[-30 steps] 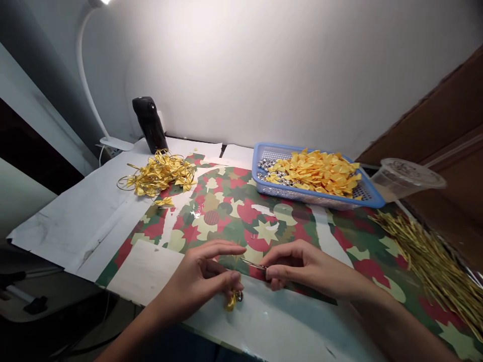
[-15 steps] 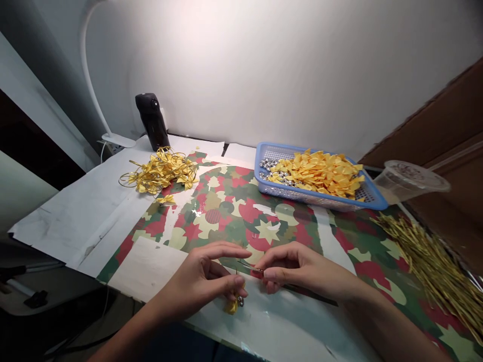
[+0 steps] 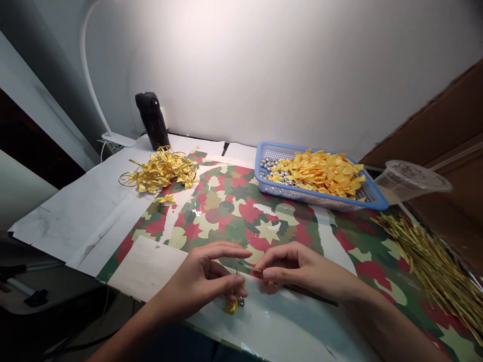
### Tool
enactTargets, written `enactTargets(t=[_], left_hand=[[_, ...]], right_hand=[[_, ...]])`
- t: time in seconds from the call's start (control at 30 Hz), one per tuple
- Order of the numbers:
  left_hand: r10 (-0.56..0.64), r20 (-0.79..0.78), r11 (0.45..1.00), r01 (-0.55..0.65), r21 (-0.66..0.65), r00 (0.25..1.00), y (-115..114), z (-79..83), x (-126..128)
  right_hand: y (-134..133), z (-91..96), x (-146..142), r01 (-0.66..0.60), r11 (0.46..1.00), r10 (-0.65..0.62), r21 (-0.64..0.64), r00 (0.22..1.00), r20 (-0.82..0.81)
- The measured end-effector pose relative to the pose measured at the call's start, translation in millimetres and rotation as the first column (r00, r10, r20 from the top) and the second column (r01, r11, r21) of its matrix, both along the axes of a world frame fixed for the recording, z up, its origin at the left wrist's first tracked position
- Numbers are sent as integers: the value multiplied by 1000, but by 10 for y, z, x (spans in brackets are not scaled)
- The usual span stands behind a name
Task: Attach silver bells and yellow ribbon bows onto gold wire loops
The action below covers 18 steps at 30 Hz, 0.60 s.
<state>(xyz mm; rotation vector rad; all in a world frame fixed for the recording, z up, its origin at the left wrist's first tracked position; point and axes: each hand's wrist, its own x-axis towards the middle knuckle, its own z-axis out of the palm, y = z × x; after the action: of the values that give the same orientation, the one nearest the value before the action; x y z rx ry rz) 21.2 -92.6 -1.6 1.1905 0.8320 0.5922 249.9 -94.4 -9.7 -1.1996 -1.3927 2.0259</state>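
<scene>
Golden wire loops and yellow bows lie in a loose tangle (image 3: 160,173) at the far left of my desk, beyond a white paper sheet (image 3: 75,216) and in front of a black cylindrical device (image 3: 152,120). That wired heap looks like the part already done, and it is small. Nearer me, my left hand (image 3: 202,279) curls over a thin metal wire (image 3: 247,264) on a camouflage-patterned paper (image 3: 226,221), its fingers closed, though I cannot tell whether they grip the wire. Below them, a small yellow satin bow (image 3: 231,306) and a silver bell (image 3: 240,301) hang just above the pale desk edge. My right hand (image 3: 298,269) pinches the wire's other end between thumb and fingers. Farther off, a blue plastic basket (image 3: 377,203) is heaped with many loose yellow satin bows (image 3: 317,173), and silver bells (image 3: 269,163) fill its left corner. At the right, a large pile of straight gold wire stems (image 3: 430,256) lies untouched, so most of the material appears to be left.
</scene>
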Motion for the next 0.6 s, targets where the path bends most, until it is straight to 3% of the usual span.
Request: enactTargets(t=[0.6], left_hand=[[9,-22,1000,-9,-8,1000,-13,33,2]], right_hand=[[-1,31,-25,10,1000,-10,10,1000,24]])
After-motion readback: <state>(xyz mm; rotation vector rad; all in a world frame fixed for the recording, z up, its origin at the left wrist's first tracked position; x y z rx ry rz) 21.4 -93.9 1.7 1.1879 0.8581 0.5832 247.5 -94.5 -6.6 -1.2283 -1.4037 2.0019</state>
